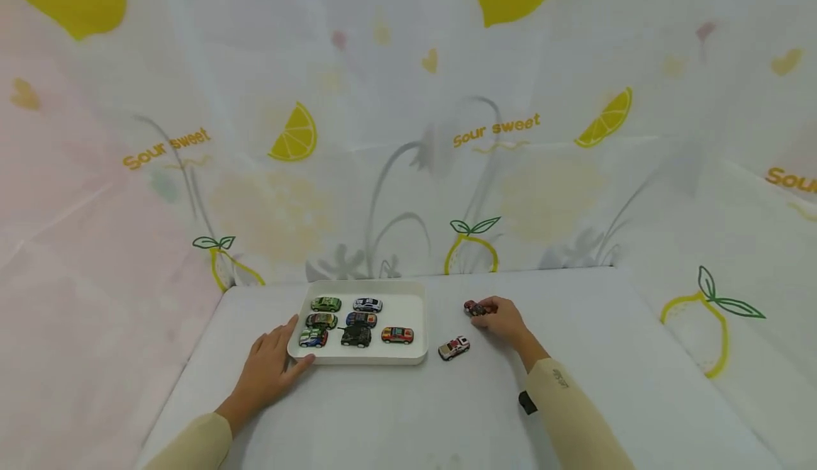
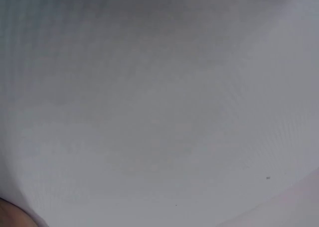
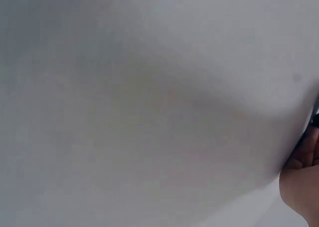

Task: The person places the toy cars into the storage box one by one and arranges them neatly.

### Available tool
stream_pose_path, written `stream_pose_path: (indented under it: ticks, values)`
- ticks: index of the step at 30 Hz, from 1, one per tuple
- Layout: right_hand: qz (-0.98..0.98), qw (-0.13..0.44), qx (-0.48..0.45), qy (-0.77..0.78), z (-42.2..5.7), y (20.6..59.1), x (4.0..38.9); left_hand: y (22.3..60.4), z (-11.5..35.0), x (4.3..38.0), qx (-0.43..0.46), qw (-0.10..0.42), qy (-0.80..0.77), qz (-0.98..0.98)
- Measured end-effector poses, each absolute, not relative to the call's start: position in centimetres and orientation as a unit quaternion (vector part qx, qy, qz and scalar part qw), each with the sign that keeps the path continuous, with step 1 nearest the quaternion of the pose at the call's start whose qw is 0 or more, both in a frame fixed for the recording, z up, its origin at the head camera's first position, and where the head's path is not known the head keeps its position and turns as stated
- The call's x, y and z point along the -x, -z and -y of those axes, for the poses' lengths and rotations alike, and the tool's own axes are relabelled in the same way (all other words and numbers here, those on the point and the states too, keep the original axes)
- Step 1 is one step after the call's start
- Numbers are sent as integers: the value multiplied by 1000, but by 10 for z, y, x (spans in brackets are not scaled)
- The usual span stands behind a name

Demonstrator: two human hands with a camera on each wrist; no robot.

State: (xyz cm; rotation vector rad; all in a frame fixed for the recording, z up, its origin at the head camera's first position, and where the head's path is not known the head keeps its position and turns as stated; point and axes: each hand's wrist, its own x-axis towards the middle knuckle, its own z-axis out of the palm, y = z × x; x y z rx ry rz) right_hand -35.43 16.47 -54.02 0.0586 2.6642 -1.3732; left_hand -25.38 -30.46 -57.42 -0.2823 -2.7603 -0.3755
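My right hand [image 1: 504,321] pinches a small dark red and black toy car [image 1: 472,308] between thumb and fingertips, low over the white table to the right of the tray. Part of that car is hidden by the fingers. Nearer me, a white toy car with red markings [image 1: 454,348] sits on the table. My left hand [image 1: 271,364] rests against the near left corner of a white tray [image 1: 418,358], its thumb along the front edge and its fingers by the left side. In the tray stand several toy cars, among them a green one [image 1: 326,304], an orange-red one [image 1: 398,335] and a black tank-like vehicle [image 1: 356,336].
A white cloth with printed lemons [image 1: 472,254] hangs behind the table [image 1: 383,420] and at its sides. Beside the right sleeve shows a small black object [image 1: 527,403]. Both wrist views are mostly blurred pale surface, with a bit of hand at one edge.
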Motion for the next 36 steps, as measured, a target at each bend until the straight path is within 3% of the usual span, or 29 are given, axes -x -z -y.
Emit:
stream_pose_path:
  ticks: [17, 24, 36]
  values:
    - [-900, 18, 59, 432, -89, 507, 362, 571, 308, 256, 107, 169, 134, 971]
    - [-901, -46, 94, 421, -56, 503, 356, 569, 306, 257, 108, 178, 136, 968]
    - [-914, -31, 129, 384, -23, 524, 350, 574, 304, 254, 107, 194, 137, 965]
